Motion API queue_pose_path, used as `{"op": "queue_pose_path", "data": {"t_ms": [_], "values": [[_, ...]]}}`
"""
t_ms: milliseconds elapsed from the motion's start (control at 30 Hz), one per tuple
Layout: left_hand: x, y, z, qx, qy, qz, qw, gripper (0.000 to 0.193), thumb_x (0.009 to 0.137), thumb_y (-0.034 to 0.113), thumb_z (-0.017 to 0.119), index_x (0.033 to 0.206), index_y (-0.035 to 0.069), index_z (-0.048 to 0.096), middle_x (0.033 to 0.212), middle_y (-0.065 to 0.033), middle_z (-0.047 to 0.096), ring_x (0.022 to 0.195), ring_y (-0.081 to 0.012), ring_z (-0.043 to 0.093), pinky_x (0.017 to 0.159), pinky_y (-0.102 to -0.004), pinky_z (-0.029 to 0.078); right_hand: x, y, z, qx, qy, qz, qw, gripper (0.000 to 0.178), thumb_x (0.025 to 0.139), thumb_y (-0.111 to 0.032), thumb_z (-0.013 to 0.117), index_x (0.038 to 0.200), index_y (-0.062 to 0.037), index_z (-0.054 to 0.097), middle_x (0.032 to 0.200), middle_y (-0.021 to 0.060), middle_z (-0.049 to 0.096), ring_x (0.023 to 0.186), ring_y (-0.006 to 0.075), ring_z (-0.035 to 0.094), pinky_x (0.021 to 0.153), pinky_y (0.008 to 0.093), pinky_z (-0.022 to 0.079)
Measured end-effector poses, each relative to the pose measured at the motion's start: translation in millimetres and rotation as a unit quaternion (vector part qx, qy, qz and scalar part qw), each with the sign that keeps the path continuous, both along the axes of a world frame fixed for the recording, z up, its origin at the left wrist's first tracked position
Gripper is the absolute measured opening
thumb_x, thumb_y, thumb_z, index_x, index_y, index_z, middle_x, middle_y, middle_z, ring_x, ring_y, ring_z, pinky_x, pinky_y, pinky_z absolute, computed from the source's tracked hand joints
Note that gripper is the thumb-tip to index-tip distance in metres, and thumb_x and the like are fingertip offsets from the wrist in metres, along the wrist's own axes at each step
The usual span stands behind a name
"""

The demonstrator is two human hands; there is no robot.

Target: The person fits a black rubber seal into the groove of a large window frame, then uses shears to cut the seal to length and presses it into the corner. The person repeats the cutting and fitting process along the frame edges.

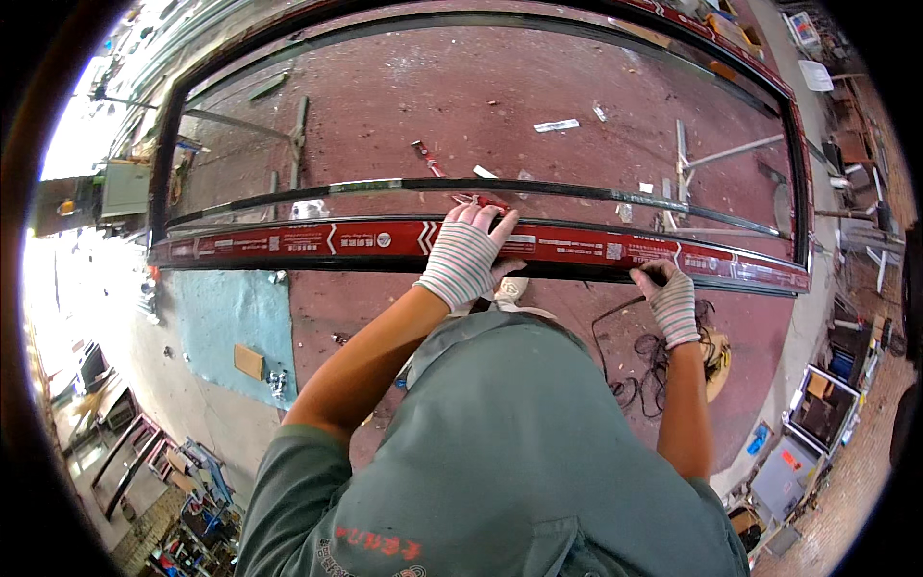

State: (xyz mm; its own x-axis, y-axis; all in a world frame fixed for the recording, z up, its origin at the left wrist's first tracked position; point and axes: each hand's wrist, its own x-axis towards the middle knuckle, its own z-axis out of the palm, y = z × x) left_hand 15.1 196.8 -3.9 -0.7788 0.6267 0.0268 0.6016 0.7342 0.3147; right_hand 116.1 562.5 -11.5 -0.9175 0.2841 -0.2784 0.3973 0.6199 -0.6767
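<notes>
A large dark window frame (567, 248) with red printed film along its near bar lies in front of me. Across that bar rests my left hand (463, 252) in a striped knit glove, fingers stretched toward the far side and thumb apart near the close edge. A small red tool (495, 204) shows at its fingertips; its kind is partly hidden. At the near edge, farther right, my right hand (668, 300), gloved alike with bare fingertips, is closed in a pinch on a thin black strip (618, 309). The strip trails down to a loose tangle on the floor.
Beneath the frame, grey metal stands (299, 144) show at left and right. The black tangle (654, 370) lies by my right forearm. A blue mat (231, 322) carries a cardboard piece (249, 362). An open-topped box (822, 409) stands at the right.
</notes>
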Motion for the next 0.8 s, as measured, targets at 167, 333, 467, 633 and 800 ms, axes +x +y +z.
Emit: {"op": "queue_pose_path", "data": {"t_ms": [167, 333, 467, 633, 800], "values": [[-2.0, 0.5, 4.1, 0.008, -0.024, 0.005, 1.0, 0.079, 0.082, 0.05, 0.076, 0.144, 0.008, 0.051, 0.133, -0.0206, 0.058, 0.125, -0.0392, 0.053, 0.115, -0.0535, 0.035, -0.9, -23.1, 10.2, 0.053, 0.04, -0.028, 0.997, 0.029, 0.083, -0.024, 0.086, 0.091, -0.0002, 0.072, 0.081, 0.0102, 0.073, 0.071, 0.0173, 0.067, 0.071, 0.0316, 0.055], [-5.9, 29.5, 8.3, 0.007, -0.035, -0.019, 0.999, 0.082, 0.082, 0.054, 0.074, 0.143, 0.004, 0.051, 0.132, -0.0205, 0.059, 0.126, -0.038, 0.054, 0.113, -0.0528, 0.038, 4.4, -19.7, -0.2, 0.045, 0.071, -0.03, 0.996, 0.024, 0.083, -0.021, 0.085, 0.089, -0.0017, 0.072, 0.08, 0.011, 0.072, 0.07, 0.018, 0.067, 0.069, 0.0325, 0.055], [-1.2, 75.1, -1.6, 0.009, -0.026, -0.046, 0.999, 0.086, 0.084, 0.058, 0.071, 0.145, 0.001, 0.048, 0.136, -0.0234, 0.057, 0.127, -0.039, 0.054, 0.114, -0.0517, 0.037, 2.7, -17.8, 3.1, 0.032, 0.097, 0.002, 0.995, 0.022, 0.085, -0.018, 0.084, 0.092, -0.0017, 0.071, 0.079, 0.0116, 0.071, 0.069, 0.0192, 0.066, 0.067, 0.0336, 0.055], [2.2, 119.7, 5.6, -0.036, -0.057, -0.055, 0.996, 0.088, 0.085, 0.06, 0.069, 0.146, 0.0, 0.047, 0.135, -0.0235, 0.057, 0.127, -0.0393, 0.054, 0.112, -0.0503, 0.039, 1.6, -11.5, 3.6, 0.015, 0.155, 0.07, 0.985, 0.018, 0.087, -0.016, 0.081, 0.091, -0.0015, 0.071, 0.075, 0.0154, 0.069, 0.062, 0.0271, 0.066, 0.059, 0.0357, 0.053], [9.1, 130.3, 10.0, -0.103, -0.006, -0.053, 0.993, 0.084, 0.086, 0.059, 0.068, 0.149, 0.009, 0.047, 0.13, -0.0228, 0.06, 0.121, -0.038, 0.057, 0.107, -0.0497, 0.043, -6.2, -1.1, 12.1, -0.002, 0.143, 0.144, 0.979, 0.017, 0.089, -0.019, 0.078, 0.089, -0.0032, 0.071, 0.077, 0.0182, 0.069, 0.067, 0.0333, 0.069, 0.06, 0.0397, 0.054]]}}
